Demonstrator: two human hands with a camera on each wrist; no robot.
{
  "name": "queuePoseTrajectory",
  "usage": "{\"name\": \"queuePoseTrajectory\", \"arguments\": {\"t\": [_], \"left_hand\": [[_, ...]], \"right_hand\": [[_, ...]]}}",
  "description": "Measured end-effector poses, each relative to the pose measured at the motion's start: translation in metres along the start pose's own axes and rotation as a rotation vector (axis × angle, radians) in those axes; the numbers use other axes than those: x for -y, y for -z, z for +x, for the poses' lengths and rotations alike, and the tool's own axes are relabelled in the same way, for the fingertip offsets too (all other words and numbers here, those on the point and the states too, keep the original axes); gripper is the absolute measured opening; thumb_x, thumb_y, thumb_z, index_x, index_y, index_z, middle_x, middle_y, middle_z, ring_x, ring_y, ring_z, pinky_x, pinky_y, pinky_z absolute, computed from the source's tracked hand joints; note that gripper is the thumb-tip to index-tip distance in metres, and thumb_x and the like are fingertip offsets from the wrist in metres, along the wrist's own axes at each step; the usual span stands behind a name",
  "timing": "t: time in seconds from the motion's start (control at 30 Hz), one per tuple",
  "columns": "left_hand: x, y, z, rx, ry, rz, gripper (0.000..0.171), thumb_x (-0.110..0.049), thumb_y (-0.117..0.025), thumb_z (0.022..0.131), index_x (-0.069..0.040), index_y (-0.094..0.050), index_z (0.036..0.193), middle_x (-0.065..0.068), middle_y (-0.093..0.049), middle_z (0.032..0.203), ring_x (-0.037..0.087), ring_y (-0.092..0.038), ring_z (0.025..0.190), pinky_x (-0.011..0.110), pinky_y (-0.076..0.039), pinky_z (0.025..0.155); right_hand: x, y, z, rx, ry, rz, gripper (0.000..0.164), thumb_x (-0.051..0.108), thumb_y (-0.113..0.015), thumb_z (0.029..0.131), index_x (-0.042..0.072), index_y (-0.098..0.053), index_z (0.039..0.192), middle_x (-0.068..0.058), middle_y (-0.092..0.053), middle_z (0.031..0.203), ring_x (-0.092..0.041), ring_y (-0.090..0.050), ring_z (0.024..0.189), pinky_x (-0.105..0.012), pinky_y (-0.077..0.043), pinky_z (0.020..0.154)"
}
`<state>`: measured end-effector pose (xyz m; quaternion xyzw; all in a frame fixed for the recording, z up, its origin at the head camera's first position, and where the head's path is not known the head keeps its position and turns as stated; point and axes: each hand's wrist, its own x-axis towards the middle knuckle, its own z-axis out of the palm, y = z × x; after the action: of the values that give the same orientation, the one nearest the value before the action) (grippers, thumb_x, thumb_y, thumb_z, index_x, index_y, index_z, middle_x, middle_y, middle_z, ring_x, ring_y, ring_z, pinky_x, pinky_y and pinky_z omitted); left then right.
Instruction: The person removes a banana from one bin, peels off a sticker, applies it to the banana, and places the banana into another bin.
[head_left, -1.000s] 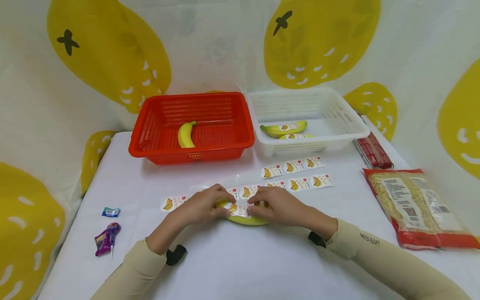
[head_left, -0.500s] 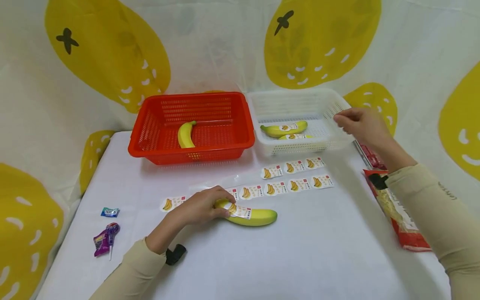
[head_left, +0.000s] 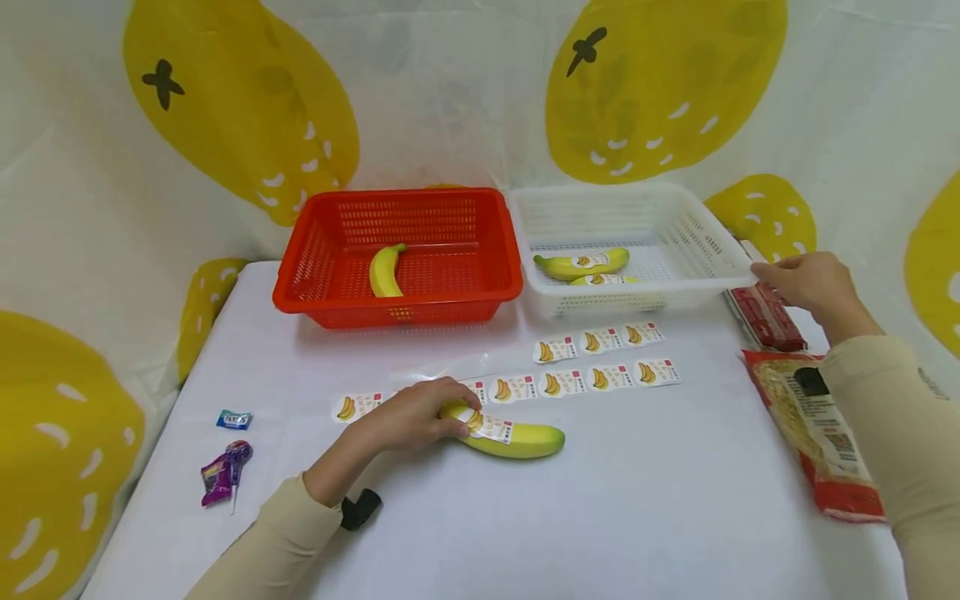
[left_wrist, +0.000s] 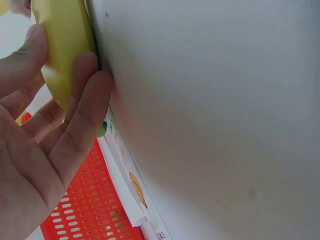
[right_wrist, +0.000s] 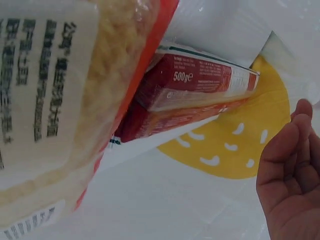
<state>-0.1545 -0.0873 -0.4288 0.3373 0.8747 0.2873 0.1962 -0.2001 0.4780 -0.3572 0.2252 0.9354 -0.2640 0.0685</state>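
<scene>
A yellow banana (head_left: pixel 517 441) with a printed banana sticker (head_left: pixel 491 429) on its side lies on the white tabletop. My left hand (head_left: pixel 416 414) holds its left end, with the thumb on one side and fingers on the other in the left wrist view. My right hand (head_left: pixel 813 287) is at the front right corner of the white basket (head_left: pixel 660 289), fingers bent and thumb near them. Whether it grips the rim cannot be made out. Two stickered bananas (head_left: pixel 581 264) lie in that basket. Inside the red basket (head_left: pixel 397 310) is one banana (head_left: pixel 386 271) with no sticker in sight.
Two rows of banana stickers (head_left: pixel 562 383) lie behind the held banana. Candies and a lollipop (head_left: pixel 238 454) are at the left. Below my right hand are red 500 g packs (right_wrist: pixel 195 77) and a bag of pale dry food (head_left: pixel 813 417).
My right hand has left the banana, crossed over the white basket and come down at its front right corner. My left hand still holds the banana; the view has shifted slightly.
</scene>
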Motion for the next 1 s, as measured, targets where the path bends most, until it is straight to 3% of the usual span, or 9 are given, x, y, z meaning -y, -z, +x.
{"name": "queuePoseTrajectory", "arguments": {"t": [0.13, 0.3, 0.6, 0.83, 1.0], "left_hand": [[-0.001, -0.001, 0.001, 0.0, 0.002, 0.001, 0.028, -0.023, -0.075, 0.092, -0.021, -0.071, 0.12, -0.001, -0.068, 0.126, 0.02, -0.06, 0.123, 0.047, -0.046, 0.108], [-0.002, -0.001, 0.0, -0.007, 0.015, -0.015, 0.027, -0.022, -0.075, 0.092, -0.02, -0.071, 0.119, -0.001, -0.068, 0.126, 0.02, -0.06, 0.123, 0.047, -0.046, 0.108], [-0.004, -0.001, -0.001, -0.013, 0.047, -0.044, 0.027, -0.02, -0.076, 0.091, -0.021, -0.071, 0.118, -0.001, -0.068, 0.125, 0.022, -0.059, 0.125, 0.049, -0.044, 0.11], [-0.005, 0.003, -0.003, -0.017, 0.035, -0.062, 0.028, -0.018, -0.076, 0.092, -0.019, -0.071, 0.119, 0.0, -0.068, 0.123, 0.02, -0.059, 0.119, 0.047, -0.045, 0.108], [-0.01, 0.014, -0.002, -0.063, -0.021, -0.056, 0.031, -0.018, -0.076, 0.092, -0.018, -0.069, 0.122, 0.001, -0.067, 0.124, 0.02, -0.058, 0.119, 0.046, -0.047, 0.107]], "right_hand": [[0.0, -0.003, 0.002, -0.012, -0.013, 0.021, 0.087, 0.066, -0.043, 0.099, -0.012, -0.053, 0.135, -0.023, -0.064, 0.1, -0.045, -0.048, 0.108, -0.06, -0.047, 0.082], [0.001, -0.005, 0.004, -0.032, -0.019, 0.047, 0.084, 0.063, -0.046, 0.1, -0.012, -0.055, 0.135, -0.018, -0.065, 0.096, -0.041, -0.048, 0.105, -0.05, -0.046, 0.077], [0.0, -0.01, 0.006, -0.041, -0.019, 0.081, 0.08, 0.061, -0.045, 0.101, -0.011, -0.058, 0.132, -0.008, -0.063, 0.086, -0.036, -0.045, 0.102, -0.043, -0.043, 0.075], [0.0, -0.011, 0.004, -0.045, -0.024, 0.092, 0.077, 0.06, -0.045, 0.102, -0.01, -0.06, 0.131, -0.012, -0.064, 0.09, -0.036, -0.044, 0.102, -0.042, -0.043, 0.075], [0.001, -0.011, 0.002, -0.043, -0.022, 0.094, 0.077, 0.058, -0.044, 0.103, -0.011, -0.057, 0.134, -0.012, -0.064, 0.093, -0.036, -0.044, 0.103, -0.042, -0.043, 0.077]]}}
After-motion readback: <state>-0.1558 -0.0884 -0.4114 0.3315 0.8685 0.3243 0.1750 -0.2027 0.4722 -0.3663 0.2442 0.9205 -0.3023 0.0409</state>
